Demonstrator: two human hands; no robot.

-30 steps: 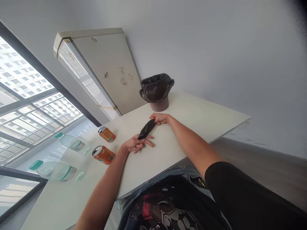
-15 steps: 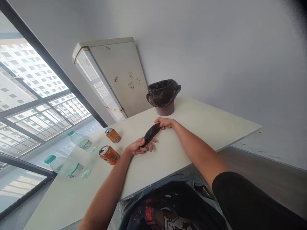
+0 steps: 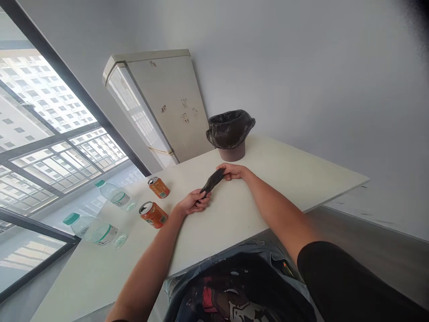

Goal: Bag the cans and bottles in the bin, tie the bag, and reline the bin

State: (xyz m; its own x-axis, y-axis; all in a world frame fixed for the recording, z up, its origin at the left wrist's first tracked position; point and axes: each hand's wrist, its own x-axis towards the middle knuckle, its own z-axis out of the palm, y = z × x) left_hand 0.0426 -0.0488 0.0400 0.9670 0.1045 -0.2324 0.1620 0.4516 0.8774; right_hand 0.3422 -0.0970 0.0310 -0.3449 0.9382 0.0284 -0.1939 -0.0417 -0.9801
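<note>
A folded black plastic bag (image 3: 213, 180) is stretched slantwise between my two hands, just above the white table (image 3: 241, 210). My left hand (image 3: 195, 202) is closed on its near end, thumb on top and fingers curled beneath. At the far end my right hand (image 3: 231, 171) pinches the bag. Beyond my right hand stands a brown trash bin (image 3: 232, 153), with a black liner (image 3: 231, 130) folded over its rim. Left of my left hand are two orange drink cans, a nearer can (image 3: 153, 214) and a farther can (image 3: 158, 187), both upright.
Two clear plastic bottles with green caps, a nearer bottle (image 3: 97, 230) and a farther bottle (image 3: 114, 194), stand along the table's left side. Behind the table is a worn white refrigerator (image 3: 167, 107). A large window (image 3: 50, 120) fills the left, and a grey wall (image 3: 301, 80) rises behind.
The fingers of my left hand, partly spread before, have curled in around the bag's near end. My right hand keeps its pinch. The view has shifted slightly.
</note>
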